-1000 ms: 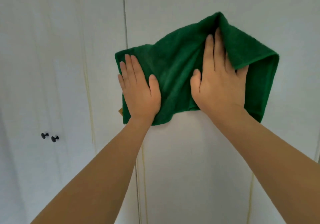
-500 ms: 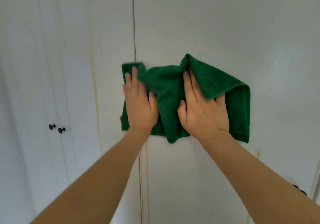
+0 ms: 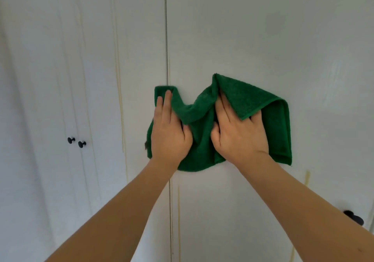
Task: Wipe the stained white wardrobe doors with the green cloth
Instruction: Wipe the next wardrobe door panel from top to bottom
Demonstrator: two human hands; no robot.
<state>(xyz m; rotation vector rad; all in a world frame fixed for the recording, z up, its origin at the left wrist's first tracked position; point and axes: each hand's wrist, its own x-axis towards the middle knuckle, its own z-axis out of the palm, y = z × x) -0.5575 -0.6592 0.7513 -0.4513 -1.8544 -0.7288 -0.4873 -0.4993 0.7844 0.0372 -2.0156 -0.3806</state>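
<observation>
The green cloth (image 3: pixel 202 140) lies bunched against the white wardrobe doors (image 3: pixel 232 39), mostly on the door right of the vertical seam (image 3: pixel 167 39), with its left part crossing that seam. The cloth sags in the middle between the two hands and rises to a peak above the right one, where a folded flap drapes over the fingertips.

The left hand (image 3: pixel 169 132) lies flat on the cloth's left part, fingers straight and close together, pointing up, tips near the cloth's upper left corner. The right hand (image 3: pixel 238 134) presses flat on the cloth's right part, fingers straight and slightly spread, their ends hidden under the flap; the thumb lies toward the left hand. The hands sit just beside each other, apart, with a ridge of cloth between them.

Yellowish drip streaks (image 3: pixel 119 100) run down the door left of the seam, and further streaks show below the cloth. Two small black knobs (image 3: pixel 77 142) sit side by side on the doors at far left; another dark knob (image 3: pixel 354 217) shows near the right edge.
</observation>
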